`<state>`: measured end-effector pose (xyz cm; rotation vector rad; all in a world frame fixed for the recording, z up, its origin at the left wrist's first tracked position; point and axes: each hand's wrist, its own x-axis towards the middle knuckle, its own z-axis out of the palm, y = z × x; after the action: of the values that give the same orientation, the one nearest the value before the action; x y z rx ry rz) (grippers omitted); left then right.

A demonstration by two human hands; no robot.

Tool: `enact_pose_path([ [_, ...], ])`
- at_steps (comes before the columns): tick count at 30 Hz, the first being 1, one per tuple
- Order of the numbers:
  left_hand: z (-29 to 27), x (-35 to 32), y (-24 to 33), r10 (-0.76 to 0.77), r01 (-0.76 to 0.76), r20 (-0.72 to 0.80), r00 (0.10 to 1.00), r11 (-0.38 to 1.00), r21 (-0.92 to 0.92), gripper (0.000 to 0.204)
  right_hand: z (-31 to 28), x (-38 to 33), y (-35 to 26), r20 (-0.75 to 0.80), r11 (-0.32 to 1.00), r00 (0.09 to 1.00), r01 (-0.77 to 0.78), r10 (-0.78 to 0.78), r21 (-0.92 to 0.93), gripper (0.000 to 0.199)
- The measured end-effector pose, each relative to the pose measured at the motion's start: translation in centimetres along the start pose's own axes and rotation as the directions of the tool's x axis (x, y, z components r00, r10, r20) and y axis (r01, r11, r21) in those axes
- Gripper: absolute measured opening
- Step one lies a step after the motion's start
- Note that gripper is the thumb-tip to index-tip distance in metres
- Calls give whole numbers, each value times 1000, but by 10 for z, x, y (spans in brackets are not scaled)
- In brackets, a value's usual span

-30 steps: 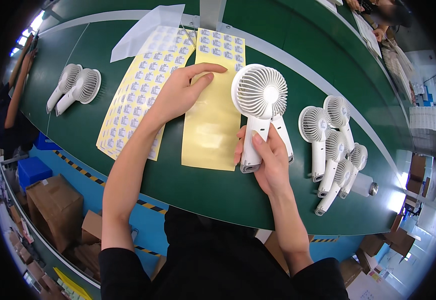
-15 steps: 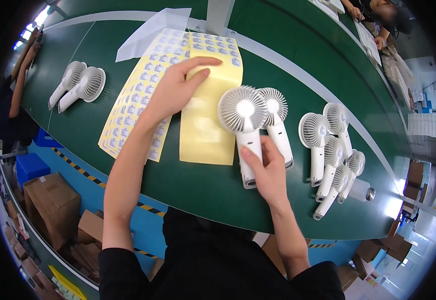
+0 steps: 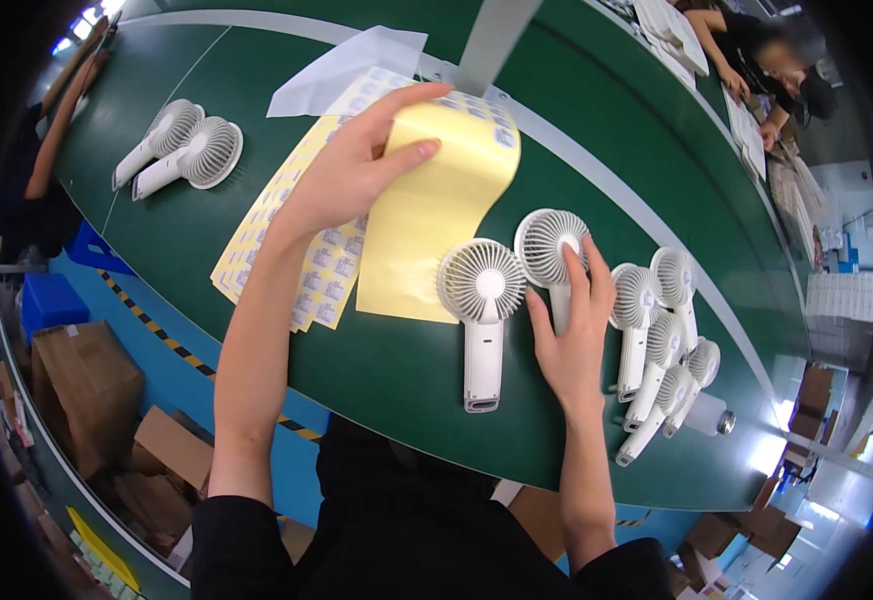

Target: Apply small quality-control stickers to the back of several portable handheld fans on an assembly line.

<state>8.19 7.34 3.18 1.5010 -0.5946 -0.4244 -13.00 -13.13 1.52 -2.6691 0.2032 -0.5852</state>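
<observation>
Left hand lifts sticker sheet; right hand on fan.

Left hand (image 3: 357, 165) pinches the yellow sticker sheet (image 3: 437, 200), curled up off the green desk (image 3: 377, 370). Right hand (image 3: 572, 335), fingers spread flat, rests on a white fan (image 3: 554, 255); another fan (image 3: 482, 320) lies just left, head away, handle toward the person.

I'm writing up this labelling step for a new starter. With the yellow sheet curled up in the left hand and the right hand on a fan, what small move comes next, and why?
Probably peel one sticker: the left hand has the yellow sticker sheet bent up, and the right hand rests on a white fan beside another fan lying flat.
</observation>
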Motion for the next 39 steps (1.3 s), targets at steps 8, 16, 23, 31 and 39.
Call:
enact_pose_path([
  [8,-4,-3,14,42,-62,224,974,995,81,52,-4,35,-23,-118,950,982,-105,145,294,41],
  [16,8,-4,14,70,-98,137,988,972,211,36,14,81,-42,8,852,989,-129,145,507,28],
  [23,15,-4,7,-36,30,19,999,969,246,21,19,85,-36,-86,906,996,13,25,422,26],
  [31,18,1,-2,-9,25,-51,999,942,334,28,21,76,-36,-316,936,932,260,-180,236,17],
  [39,16,4,-13,41,-3,-96,995,928,373,27,-6,51,-17,360,780,932,-201,-33,592,11],
])
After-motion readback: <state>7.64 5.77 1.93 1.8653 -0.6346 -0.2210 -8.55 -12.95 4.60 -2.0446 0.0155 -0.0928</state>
